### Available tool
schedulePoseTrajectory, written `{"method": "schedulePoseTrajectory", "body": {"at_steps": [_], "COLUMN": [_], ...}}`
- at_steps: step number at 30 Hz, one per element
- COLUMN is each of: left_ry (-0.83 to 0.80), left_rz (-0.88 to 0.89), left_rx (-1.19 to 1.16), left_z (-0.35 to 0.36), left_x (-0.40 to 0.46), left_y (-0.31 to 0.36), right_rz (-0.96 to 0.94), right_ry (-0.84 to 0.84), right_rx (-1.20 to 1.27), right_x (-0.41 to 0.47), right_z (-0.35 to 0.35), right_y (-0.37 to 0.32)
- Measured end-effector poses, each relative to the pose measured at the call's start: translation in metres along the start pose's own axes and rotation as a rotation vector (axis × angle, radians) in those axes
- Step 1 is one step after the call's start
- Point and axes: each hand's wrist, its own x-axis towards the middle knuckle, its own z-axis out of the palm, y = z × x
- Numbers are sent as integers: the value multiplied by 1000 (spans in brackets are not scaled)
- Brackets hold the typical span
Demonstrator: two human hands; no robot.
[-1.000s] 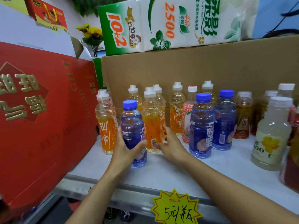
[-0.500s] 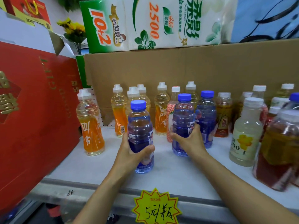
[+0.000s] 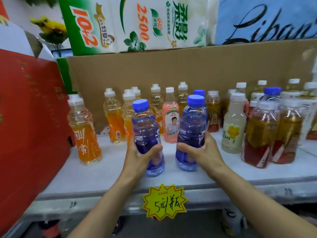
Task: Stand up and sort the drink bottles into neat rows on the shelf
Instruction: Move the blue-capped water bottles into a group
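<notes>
My left hand [image 3: 139,156] grips a blue-capped bottle of blue drink [image 3: 145,127] near the front of the white shelf [image 3: 103,176]. My right hand [image 3: 204,152] grips a second blue bottle [image 3: 193,124] just to its right. Both bottles stand upright, a small gap between them. A third blue cap [image 3: 199,92] shows behind the right one. Several orange drink bottles [image 3: 84,131] stand at the left and back. A pink-labelled bottle [image 3: 170,121] stands between the two held bottles, further back.
A red carton [image 3: 29,117] walls the shelf's left side and brown cardboard [image 3: 171,69] backs it. A pale yellow bottle [image 3: 233,126], amber tea bottles [image 3: 260,134] and another blue-capped bottle [image 3: 271,93] crowd the right. A yellow price tag [image 3: 164,201] hangs on the front edge.
My right hand has pulled its blue bottle forward from the back group, level with the left one. The left hand kept its bottle. The view shifted to the right.
</notes>
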Motion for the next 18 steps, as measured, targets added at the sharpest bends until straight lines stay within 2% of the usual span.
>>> {"method": "schedulePoseTrajectory", "body": {"at_steps": [9, 18], "left_ry": [-143, -298], "left_rz": [89, 58], "left_rx": [-118, -243], "left_z": [60, 176], "left_x": [-33, -90], "left_y": [33, 62], "right_rz": [-166, -139], "right_ry": [171, 302], "right_rx": [-28, -22], "right_x": [-61, -113], "right_z": [-62, -178], "right_y": [-47, -50]}}
